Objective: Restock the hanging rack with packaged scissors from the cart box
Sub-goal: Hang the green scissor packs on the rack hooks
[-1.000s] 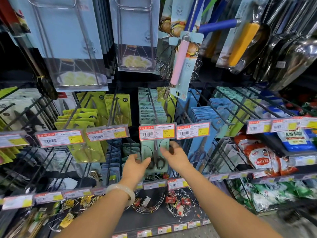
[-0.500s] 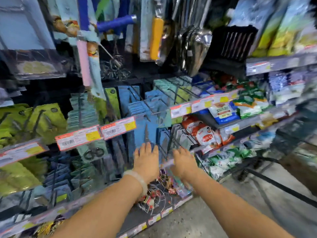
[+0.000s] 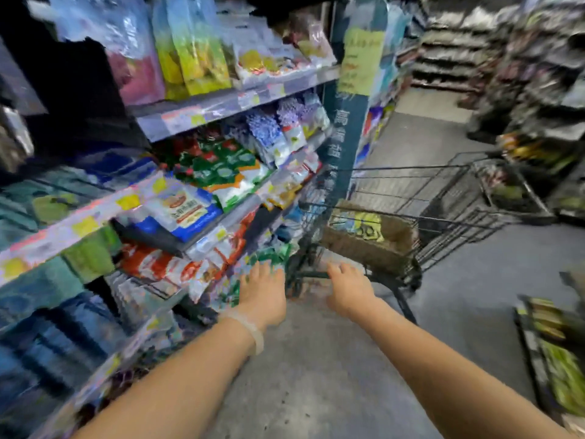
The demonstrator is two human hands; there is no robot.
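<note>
The view is blurred by fast motion. A black wire shopping cart (image 3: 443,198) stands in the aisle ahead on the right. Inside it sits a brown cardboard box (image 3: 367,245) with yellow and teal packages (image 3: 364,228) showing at its top; they are too blurred to identify. My left hand (image 3: 262,293) is stretched forward with fingers relaxed and holds nothing; a pale bracelet circles its wrist. My right hand (image 3: 348,289) reaches toward the cart's near end, fingers loosely spread, empty and short of the box. The hanging rack is out of view.
Store shelves (image 3: 221,103) packed with bagged goods run along the left. A dark green pillar (image 3: 348,137) stands behind the cart. Low goods (image 3: 557,369) lie at the right edge. More shelving (image 3: 538,74) lines the far right. Grey concrete floor (image 3: 332,375) lies underfoot.
My view has swung right, from the scissors rack to the aisle and cart. Both hands have left the hung package and moved toward the cart, empty.
</note>
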